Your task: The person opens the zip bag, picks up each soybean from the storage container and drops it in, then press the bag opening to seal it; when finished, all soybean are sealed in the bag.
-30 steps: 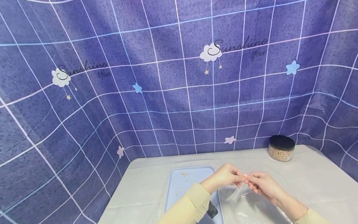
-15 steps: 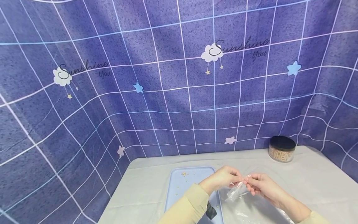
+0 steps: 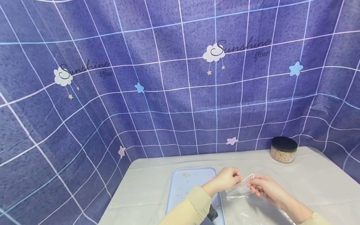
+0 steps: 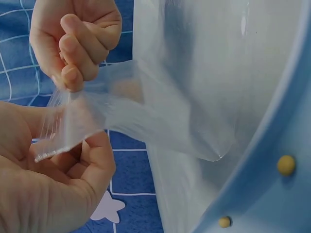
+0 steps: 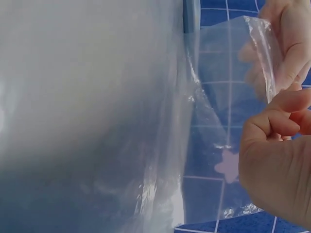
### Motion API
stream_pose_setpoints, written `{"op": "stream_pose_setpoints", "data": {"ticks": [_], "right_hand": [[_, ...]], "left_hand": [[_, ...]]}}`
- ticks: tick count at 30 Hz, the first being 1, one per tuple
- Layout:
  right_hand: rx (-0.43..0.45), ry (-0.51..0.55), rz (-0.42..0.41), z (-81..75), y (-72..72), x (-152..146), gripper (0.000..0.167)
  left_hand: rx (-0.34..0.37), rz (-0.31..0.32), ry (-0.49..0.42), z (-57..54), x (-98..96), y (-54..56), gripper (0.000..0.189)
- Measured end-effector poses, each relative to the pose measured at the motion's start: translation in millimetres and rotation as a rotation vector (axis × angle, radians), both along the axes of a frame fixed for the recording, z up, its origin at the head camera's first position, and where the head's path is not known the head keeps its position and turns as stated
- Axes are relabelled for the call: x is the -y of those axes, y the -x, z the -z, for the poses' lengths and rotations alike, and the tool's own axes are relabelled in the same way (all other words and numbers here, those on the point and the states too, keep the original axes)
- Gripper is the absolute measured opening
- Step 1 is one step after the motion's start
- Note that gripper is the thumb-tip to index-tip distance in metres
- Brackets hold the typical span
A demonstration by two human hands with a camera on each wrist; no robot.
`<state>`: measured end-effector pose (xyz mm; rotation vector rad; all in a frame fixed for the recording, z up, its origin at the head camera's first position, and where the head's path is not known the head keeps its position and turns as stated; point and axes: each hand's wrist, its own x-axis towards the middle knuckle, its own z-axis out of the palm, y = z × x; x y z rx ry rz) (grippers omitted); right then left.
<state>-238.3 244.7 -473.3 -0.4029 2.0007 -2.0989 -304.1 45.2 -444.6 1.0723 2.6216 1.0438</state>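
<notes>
A clear plastic bag (image 3: 239, 191) is stretched between the two hands, to the right of the blue tray. My left hand (image 3: 228, 179) pinches one part of its upper edge. My right hand (image 3: 265, 187) pinches the same edge a little farther right, thumb against curled fingers. In the left wrist view the bag's edge (image 4: 68, 121) runs in front of the left palm up to the right fingertips. Thin, see-through film (image 5: 214, 107) spreads away from both hands in the right wrist view, with the left fingers showing through it.
The light blue tray (image 3: 180, 181) holds several small yellowish round bits and a black object (image 3: 212, 214), partly hidden by the left sleeve. A black-lidded jar (image 3: 283, 150) of pale rings stands at the back right. A purple gridded curtain (image 3: 174, 131) hangs behind the table.
The fingertips, earlier together on the bunched plastic, have drawn slightly apart. The bag's edge now shows stretched between them, and its hanging part has spread wider.
</notes>
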Motion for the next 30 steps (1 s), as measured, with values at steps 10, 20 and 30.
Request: {"op": "stream_pose_setpoints", "data": {"ticks": [10,20,30], "right_hand": [[0.02,-0.005,0.012,-2.0,-1.2,2,0.024],[0.054,-0.078,0.029,-5.1,-13.2,-1,0.02],[0.01,-0.044,-0.06,-3.9,-22.5,-8,0.022]], "left_hand": [[-0.136,-0.043,0.011,-2.6,0.1,0.5,0.018],[0.039,-0.142,-0.144,1.7,13.3,17.9,0.02],[0.052,-0.233,-0.163,3.9,25.3,24.3,0.018]]}}
